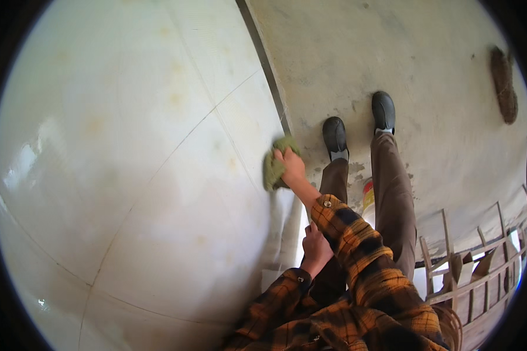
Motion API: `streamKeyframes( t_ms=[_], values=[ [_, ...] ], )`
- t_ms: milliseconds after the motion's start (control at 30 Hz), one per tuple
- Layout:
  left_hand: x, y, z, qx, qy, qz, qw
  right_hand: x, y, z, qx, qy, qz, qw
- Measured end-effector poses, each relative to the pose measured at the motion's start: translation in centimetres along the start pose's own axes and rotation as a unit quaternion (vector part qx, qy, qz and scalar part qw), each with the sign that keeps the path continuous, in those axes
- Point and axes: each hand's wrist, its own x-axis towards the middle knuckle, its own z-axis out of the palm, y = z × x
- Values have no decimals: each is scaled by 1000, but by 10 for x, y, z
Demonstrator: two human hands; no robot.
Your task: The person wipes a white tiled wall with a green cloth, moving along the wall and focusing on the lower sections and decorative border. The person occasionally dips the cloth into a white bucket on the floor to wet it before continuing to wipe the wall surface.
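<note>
My right hand (292, 167) is closed on a crumpled green cloth (273, 169), which lies against the right edge of a large white tabletop (180, 166). Thin dark lines cross this pale surface, and faint yellowish stains show on it. Lower down, my left hand (317, 248) is curled near the same edge, partly behind my right forearm. Whether its fingers hold anything is hidden. Both arms wear orange and black plaid sleeves.
Beyond the tabletop's dark edge strip (265, 70) is a concrete floor (325, 57), where my dark shoes stand. A red and yellow container (368, 197) sits between my legs. Wooden frames (470, 281) are at lower right, and a brown object (504, 85) lies at upper right.
</note>
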Motion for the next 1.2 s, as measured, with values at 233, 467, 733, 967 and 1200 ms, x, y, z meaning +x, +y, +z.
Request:
streamKeyframes(
  t_ms=[233,467,733,967,1200],
  values=[
    [12,15,-36,249,-90,-11,964,-154,-147,-53,262,-159,-77,949],
    [12,5,-20,241,-97,-18,965,-177,-231,-81,217,23,-517,828],
    [-9,6,-6,163,-25,45,985,-13,-85,-41,-67,-13,-25,997],
    [-1,19,-29,223,-3,28,974,-221,-182,-76,177,-68,-374,908],
    [48,57,-28,825,-311,469,-49,-135,-353,-109,173,170,-516,821]
  ],
)
